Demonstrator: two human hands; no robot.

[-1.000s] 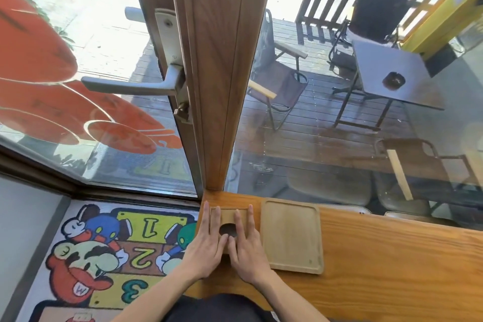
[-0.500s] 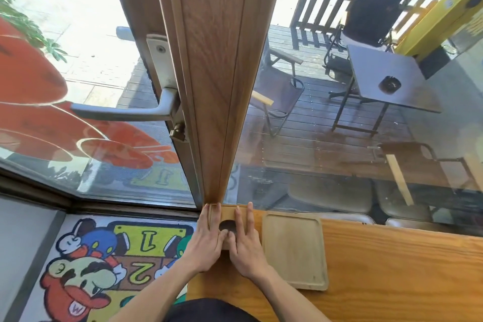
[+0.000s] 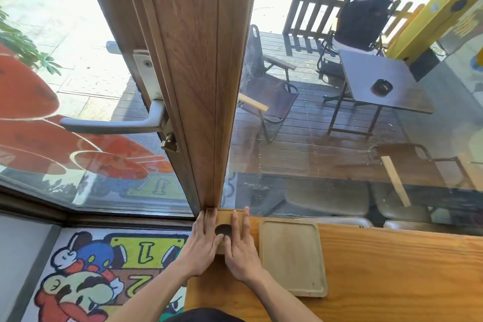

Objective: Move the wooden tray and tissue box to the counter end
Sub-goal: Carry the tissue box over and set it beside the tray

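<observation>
We have the wooden tissue box (image 3: 224, 230) pushed into the table's (image 3: 392, 269) far left corner, against the door frame (image 3: 206, 86) and glass. The wooden tray (image 3: 291, 256) lies just to its right, with bare tabletop stretching rightward. On the floor mat (image 3: 109, 264) we read "1" and "2". Our left hand (image 3: 200, 248) and right hand (image 3: 241, 251) rest flat on the box, fingers outstretched, grasping nothing.

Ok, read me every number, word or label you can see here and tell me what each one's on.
"1": yellow panel of the cartoon floor mat.
"2": brown panel below it, partly hidden by the left hand's forearm.
"1", mirrored: the mat's reflection in the door glass.
Wooden tray, tissue box: no text.
</observation>
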